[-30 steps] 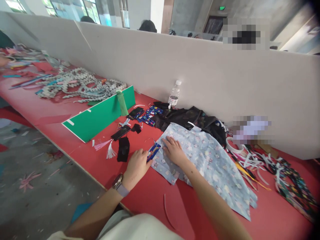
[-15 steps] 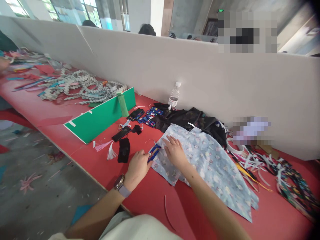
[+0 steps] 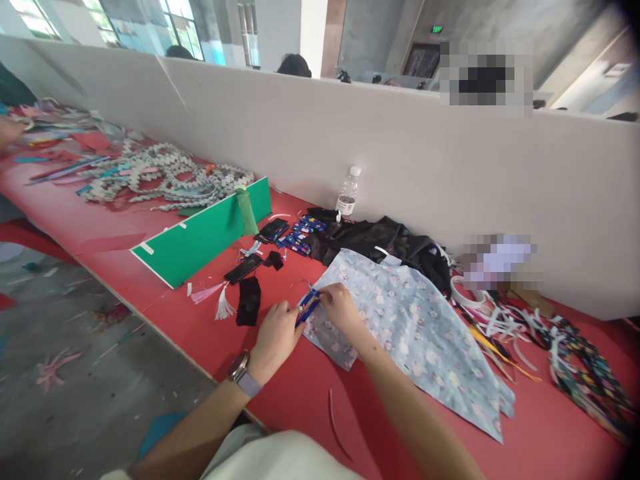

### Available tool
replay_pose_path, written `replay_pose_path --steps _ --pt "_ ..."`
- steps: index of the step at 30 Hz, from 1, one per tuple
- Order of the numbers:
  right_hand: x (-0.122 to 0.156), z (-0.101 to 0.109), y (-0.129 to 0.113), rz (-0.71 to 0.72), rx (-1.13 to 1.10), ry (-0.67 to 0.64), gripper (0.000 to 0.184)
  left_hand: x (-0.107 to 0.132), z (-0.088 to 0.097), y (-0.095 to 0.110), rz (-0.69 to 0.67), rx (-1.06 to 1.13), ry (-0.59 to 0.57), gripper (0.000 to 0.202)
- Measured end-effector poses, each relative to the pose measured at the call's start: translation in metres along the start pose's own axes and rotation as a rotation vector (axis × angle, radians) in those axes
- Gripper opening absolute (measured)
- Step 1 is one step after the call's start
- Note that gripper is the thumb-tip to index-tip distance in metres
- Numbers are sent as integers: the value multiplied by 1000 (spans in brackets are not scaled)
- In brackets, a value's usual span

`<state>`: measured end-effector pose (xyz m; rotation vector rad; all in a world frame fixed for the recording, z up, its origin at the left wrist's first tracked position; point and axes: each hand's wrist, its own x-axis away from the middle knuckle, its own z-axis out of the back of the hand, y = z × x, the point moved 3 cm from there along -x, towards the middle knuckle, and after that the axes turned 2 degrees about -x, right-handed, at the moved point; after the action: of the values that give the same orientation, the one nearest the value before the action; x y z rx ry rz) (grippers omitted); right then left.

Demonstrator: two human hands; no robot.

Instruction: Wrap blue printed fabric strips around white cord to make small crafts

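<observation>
My left hand (image 3: 276, 335), with a watch on its wrist, is closed on the near end of a small blue patterned fabric piece (image 3: 309, 307). A narrow tan strip shows along the middle of this piece. At its far end, my right hand (image 3: 343, 310) has its fingers curled in and pinched on the edge; the fingertips are partly hidden. Under and beside my right hand lies a light blue printed cloth (image 3: 420, 320), spread flat. A flat black fabric piece (image 3: 249, 301) lies to the left of my left hand.
A green divider board (image 3: 200, 243) stands on the red table (image 3: 295, 407) at left. Behind the cloth are dark fabric (image 3: 370, 237), folded blue patterned pieces (image 3: 303, 235) and a plastic bottle (image 3: 347, 193). White strips (image 3: 493, 313) lie at right. A grey partition (image 3: 400, 147) runs along the back.
My right hand has drawn back from lying spread on the light blue cloth and closed its fingers at the far end of the blue piece. My left hand has stayed in place.
</observation>
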<state>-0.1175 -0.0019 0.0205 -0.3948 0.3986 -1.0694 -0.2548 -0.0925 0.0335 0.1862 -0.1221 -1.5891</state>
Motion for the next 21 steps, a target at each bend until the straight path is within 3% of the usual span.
replay_pose_path --steps 14,21 --pt "6 -5 -2 -15 28 -14 28 0 1 -2 -6 18 -10 20" --pt "3 -8 0 -34 44 -48 24 -23 1 -12 49 17 -86 25"
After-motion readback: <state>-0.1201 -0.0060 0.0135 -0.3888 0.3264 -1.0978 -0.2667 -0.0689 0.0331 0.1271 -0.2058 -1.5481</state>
